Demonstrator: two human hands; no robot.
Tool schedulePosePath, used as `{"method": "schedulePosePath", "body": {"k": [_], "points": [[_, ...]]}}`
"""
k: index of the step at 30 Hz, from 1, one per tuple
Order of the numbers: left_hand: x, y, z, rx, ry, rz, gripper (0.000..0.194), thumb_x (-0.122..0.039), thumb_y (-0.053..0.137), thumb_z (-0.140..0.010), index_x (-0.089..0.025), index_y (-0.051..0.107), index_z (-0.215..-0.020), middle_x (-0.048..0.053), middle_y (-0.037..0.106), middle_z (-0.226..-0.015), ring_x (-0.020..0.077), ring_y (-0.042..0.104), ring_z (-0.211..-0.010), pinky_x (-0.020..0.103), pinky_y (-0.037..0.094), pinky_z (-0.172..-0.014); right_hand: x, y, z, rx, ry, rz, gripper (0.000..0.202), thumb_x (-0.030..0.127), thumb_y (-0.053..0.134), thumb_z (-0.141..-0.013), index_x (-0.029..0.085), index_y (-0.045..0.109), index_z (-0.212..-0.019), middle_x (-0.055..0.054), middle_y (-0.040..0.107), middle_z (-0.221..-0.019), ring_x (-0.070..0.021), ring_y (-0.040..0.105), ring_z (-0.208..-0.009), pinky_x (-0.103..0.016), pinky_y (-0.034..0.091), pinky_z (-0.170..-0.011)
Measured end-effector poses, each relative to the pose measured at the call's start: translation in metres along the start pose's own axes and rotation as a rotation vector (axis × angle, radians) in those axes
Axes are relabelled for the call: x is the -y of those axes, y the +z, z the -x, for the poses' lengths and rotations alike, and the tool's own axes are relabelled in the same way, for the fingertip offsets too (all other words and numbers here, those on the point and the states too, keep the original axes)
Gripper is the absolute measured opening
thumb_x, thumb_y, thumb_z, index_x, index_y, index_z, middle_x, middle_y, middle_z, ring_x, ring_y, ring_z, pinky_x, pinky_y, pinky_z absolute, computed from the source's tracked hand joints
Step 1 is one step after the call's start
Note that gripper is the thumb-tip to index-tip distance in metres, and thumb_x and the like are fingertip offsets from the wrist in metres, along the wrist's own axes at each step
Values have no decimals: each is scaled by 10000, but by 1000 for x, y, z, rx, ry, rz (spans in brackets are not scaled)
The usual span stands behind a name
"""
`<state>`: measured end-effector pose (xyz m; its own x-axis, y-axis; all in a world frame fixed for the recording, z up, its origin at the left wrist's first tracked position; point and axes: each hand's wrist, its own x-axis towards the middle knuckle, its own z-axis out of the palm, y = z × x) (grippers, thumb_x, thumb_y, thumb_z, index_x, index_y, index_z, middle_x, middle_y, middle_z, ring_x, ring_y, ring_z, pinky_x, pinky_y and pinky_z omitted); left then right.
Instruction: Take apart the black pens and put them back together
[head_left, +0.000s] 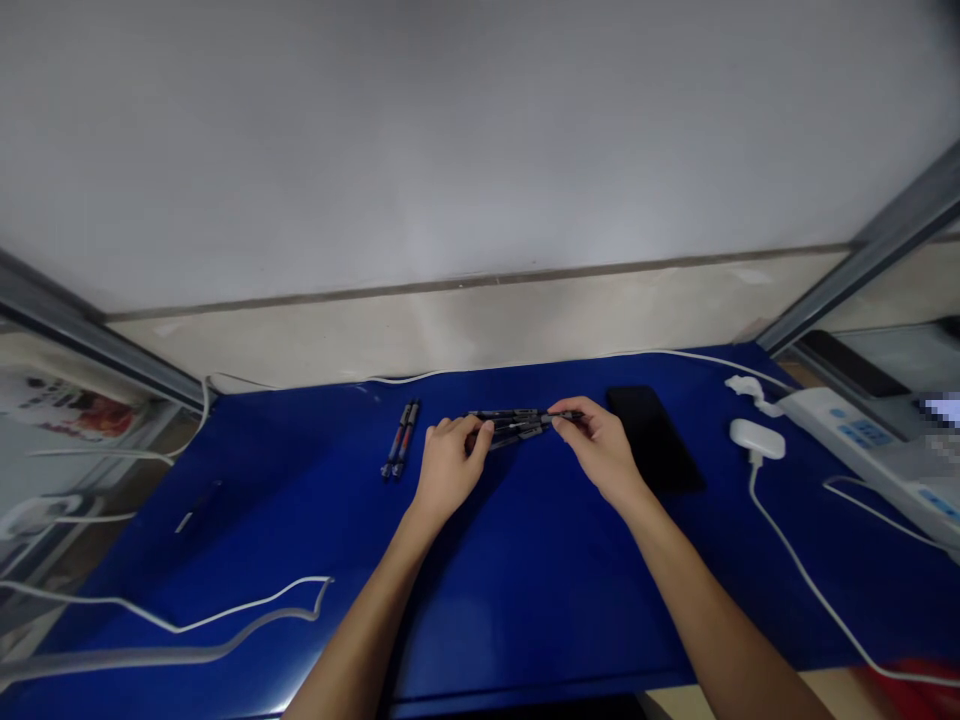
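Note:
Several dark pens [516,424] lie bunched, roughly lengthwise, between my two hands on the blue tabletop [525,580]. My left hand [450,462] is at the left end of the bunch, thumb and fingers closed around the pen ends. At the other end, my right hand [598,446] pinches the tip of a pen [559,418] between thumb and fingers. To the left of my left hand lie two pens [401,440] side by side, dark with red marks. How many pens each hand grips is hidden by the fingers.
Right of my right hand lies a black phone [652,438]. Farther right are a white charging case [757,438] with a cable and a white power strip [862,430]. A small dark object [199,505] and white cables [187,625] are at left. A wall [450,330] borders the back.

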<state>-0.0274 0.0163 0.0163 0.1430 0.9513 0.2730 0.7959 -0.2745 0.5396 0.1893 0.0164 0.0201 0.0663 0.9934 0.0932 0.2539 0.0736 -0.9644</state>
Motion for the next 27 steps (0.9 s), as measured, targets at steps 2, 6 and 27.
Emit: {"method": "schedulePosePath", "body": {"k": [2, 6, 27], "points": [[0, 1, 0, -5, -2, -2, 371, -428, 407, -982, -211, 607, -758, 0, 584, -636, 179, 526, -700, 297, 289, -683, 1, 0, 1, -14, 3, -4, 155, 323, 631, -827, 210, 679, -922, -35, 658, -780, -159, 564, -618, -293, 444, -575], [0, 1, 1, -14, 5, -6, 371, -420, 414, -980, -207, 596, -737, 1, 581, -628, 177, 519, -690, 295, 281, -680, 3, 3, 2, 17, -21, 8, 156, 328, 631, -828, 213, 672, -924, -46, 672, -823, -186, 607, -687, -307, 465, -606], [0, 0, 1, -14, 13, -39, 360, -409, 405, -991, -205, 604, -770, -4, 589, -654, 175, 520, -702, 303, 295, -691, 0, 3, 1, 22, -28, -26, 148, 315, 641, -848, 215, 675, -951, -37, 675, -866, -174, 610, -743, -294, 457, -656]]}}
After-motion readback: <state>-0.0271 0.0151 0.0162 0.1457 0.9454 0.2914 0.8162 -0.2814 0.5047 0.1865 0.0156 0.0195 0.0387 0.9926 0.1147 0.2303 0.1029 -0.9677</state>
